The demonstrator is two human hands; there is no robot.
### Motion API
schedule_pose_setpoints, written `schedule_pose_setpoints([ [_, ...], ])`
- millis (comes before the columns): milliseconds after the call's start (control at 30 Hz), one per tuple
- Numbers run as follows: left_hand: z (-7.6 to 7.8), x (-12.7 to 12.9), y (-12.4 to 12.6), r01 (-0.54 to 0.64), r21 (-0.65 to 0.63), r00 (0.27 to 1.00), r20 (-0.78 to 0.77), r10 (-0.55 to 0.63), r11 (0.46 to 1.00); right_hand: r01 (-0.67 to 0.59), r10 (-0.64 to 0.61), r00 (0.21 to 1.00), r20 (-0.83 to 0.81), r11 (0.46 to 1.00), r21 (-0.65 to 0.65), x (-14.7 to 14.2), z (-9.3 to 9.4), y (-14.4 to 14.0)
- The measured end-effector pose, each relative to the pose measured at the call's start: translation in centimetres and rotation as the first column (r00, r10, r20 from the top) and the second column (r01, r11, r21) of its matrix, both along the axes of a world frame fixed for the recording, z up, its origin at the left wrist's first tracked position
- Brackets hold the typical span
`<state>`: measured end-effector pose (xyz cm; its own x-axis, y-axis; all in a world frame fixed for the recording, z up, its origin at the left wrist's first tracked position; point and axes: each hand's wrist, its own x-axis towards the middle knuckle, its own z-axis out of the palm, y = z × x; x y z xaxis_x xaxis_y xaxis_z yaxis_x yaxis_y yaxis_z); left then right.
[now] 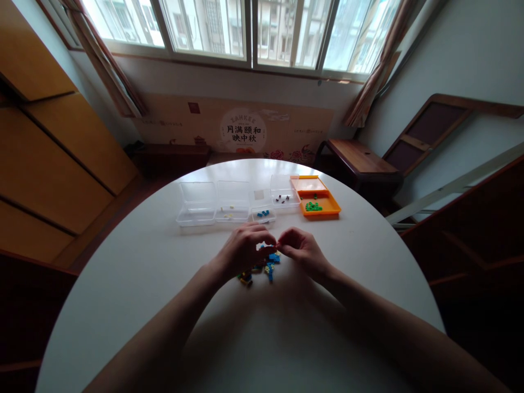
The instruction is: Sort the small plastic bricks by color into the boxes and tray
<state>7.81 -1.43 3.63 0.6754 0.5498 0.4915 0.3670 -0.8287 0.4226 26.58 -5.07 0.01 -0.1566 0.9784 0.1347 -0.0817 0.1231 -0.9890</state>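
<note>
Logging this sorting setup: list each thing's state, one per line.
left hand: fingers pinched, over the brick pile
right hand: fingers pinched on something small, fingertips meeting the left
brick pile: loose, mixed colours
clear boxes: open
orange box: open, green bricks inside

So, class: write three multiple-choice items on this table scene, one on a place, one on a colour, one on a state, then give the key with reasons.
1. Where does the orange box stand in the row of boxes?
A. the right end
B. the left end
C. the middle

2. What colour are the small bricks in the orange box?
A. red
B. green
C. white

3. How are the two hands placed?
A. flat and far apart
B. one under the table
C. fingertips together over the pile of bricks

Key: 1 A, it stands right of the clear boxes. 2 B, green bricks lie in it. 3 C, the left hand and right hand meet above the pile of bricks on the table.
</note>
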Motion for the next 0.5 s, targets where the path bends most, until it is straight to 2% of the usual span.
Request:
schedule_pose_setpoints([
  [133,0.1,0.1,-0.1,0.016,0.039,1.0,0.002,-0.016,0.999,0.039,-0.039,0.999,-0.002,0.999,0.013,-0.3,-0.3,-0.2],
  [267,-0.2,0.0,0.1,0.004,0.048,1.0,0.03,-0.005,0.999,0.048,-0.054,0.996,0.073,0.995,0.082,-0.3,-0.3,-0.5],
  [333,-0.4,-0.3,0.5,-0.041,0.028,0.997,0.062,0.039,0.999,0.044,-0.065,0.986,0.151,0.99,0.135,-0.2,-0.2,-0.6],
  [433,-0.8,-1.5,1.6,-0.232,-0.048,0.959,0.158,0.237,0.972,0.042,-0.122,0.929,0.349,0.973,0.227,0.2,-0.3,-0.3],
  [500,-1.1,-2.6,2.6,-0.43,-0.155,0.857,0.241,0.456,0.89,0.032,-0.157,0.87,0.467,0.964,0.265,0.4,-0.5,-0.2],
])
